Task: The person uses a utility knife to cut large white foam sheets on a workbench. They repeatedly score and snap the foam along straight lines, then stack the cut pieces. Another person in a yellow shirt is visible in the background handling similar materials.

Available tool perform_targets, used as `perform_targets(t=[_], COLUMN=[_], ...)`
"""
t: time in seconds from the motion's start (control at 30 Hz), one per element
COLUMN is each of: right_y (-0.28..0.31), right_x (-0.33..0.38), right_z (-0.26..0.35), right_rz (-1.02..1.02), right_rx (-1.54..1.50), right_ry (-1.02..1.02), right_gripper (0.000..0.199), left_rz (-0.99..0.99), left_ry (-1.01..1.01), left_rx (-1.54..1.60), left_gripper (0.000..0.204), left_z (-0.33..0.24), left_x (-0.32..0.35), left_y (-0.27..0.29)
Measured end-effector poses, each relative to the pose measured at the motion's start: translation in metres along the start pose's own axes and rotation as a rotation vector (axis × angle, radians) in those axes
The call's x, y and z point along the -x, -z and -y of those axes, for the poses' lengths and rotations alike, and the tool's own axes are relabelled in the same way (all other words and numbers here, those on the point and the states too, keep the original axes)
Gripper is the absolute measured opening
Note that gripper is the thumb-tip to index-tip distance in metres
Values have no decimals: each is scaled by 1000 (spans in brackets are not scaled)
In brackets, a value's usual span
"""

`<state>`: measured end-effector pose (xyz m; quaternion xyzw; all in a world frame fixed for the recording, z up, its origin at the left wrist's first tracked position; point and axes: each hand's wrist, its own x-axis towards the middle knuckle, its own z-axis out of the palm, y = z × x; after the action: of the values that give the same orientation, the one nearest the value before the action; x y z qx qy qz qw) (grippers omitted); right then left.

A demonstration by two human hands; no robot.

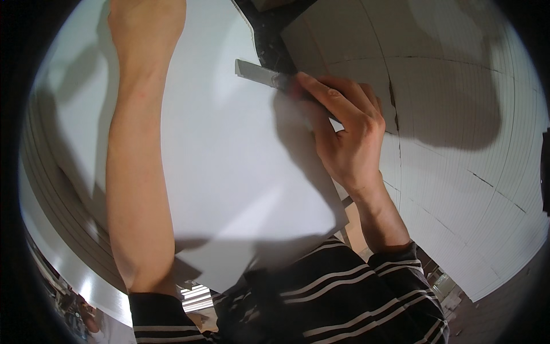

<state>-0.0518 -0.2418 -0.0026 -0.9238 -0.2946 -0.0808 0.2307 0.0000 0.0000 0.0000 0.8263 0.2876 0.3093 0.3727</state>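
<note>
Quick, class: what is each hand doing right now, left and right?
Left hand: pressed on the white sheet; fingers out of view, so open or closed cannot be told.
Right hand: closed in a grip on a utility knife.

stacks of white ribbed boards (pixel 470 189) forming the work surface, cracked seams across their top faces, large white sheet (pixel 229 172) lying flat on them, dark gap (pixel 269 34) between stacks at top

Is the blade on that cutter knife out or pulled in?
Out. A long grey blade sticks out past the right hand onto the white sheet.
</note>
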Motion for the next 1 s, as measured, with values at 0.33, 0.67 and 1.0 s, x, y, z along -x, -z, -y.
perform_targets(t=[0.33,0.67,1.0], right_y=[-20,-21,-22], right_x=[-14,-17,-15], right_z=[-4,9,7], right_rz=[-121,-153,-209], right_rx=[-13,26,25], right_ry=[32,-12,12], right_gripper=[30,28,28], left_rz=[-9,-9,-104], left_ry=[-22,-55,-159], left_rx=[3,5,30], left_gripper=[35,34,35], left_z=[0,5,21], left_x=[-4,-3,-13], left_y=[-5,-2,-12])
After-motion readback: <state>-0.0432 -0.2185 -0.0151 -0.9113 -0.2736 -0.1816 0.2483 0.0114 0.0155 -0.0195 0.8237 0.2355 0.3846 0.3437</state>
